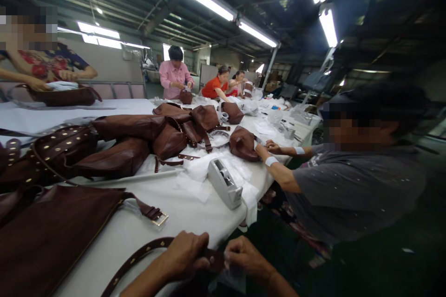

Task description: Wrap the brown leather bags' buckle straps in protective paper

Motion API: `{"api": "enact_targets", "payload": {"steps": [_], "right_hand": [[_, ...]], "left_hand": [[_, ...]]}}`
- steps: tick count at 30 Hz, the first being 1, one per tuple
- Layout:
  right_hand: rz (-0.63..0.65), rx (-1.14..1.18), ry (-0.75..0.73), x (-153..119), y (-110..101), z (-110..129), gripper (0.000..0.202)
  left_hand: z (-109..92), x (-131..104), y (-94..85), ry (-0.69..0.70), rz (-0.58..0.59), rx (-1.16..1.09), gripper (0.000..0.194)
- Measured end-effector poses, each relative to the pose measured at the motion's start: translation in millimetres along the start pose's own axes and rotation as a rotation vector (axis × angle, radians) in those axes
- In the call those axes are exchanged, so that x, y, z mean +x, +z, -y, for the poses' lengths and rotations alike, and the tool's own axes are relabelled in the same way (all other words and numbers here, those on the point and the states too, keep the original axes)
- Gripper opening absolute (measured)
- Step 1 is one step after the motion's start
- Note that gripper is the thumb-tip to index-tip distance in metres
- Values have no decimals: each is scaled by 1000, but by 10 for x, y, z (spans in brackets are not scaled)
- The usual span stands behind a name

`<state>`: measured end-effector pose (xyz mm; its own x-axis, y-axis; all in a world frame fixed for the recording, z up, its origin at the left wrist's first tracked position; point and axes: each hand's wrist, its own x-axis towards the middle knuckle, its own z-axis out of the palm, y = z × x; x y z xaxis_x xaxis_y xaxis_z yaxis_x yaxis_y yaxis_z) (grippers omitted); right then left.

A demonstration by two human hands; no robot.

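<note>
A dark brown leather strap (pixel 146 247) with metal eyelets curves along the near table edge into my left hand (pixel 184 255). My left hand is closed around it, and a flat end section (pixel 215 260) shows between my two hands. With its fingers pinched, my right hand (pixel 248 260) grips the far end of this strap. Thin clear plastic (pixel 232 280) hangs just below my right hand; what holds it is hard to make out. Left of my hands lies a large brown leather bag (pixel 66 236), with a buckled strap (pixel 153 213) reaching out from it.
A grey tape dispenser (pixel 225 183) stands ahead on the white table (pixel 167 195). Brown bags (pixel 118 148) are heaped at the left. On the right a co-worker in a dark shirt (pixel 355 190) handles a brown bag (pixel 243 143). Several other people work farther along.
</note>
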<state>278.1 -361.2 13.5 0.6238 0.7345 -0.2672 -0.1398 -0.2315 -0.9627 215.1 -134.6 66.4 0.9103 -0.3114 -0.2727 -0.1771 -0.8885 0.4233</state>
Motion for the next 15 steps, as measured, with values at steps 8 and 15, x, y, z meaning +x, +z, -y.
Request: {"api": "enact_targets", "payload": {"steps": [8,15], "right_hand": [[-104,-130,86,-84,-241,-59,19],[43,-77,59,343,500,-305,35]], "left_hand": [[570,-530,-259,-167,-13,-149,23],[180,-330,11,-128,85,42,20]]}}
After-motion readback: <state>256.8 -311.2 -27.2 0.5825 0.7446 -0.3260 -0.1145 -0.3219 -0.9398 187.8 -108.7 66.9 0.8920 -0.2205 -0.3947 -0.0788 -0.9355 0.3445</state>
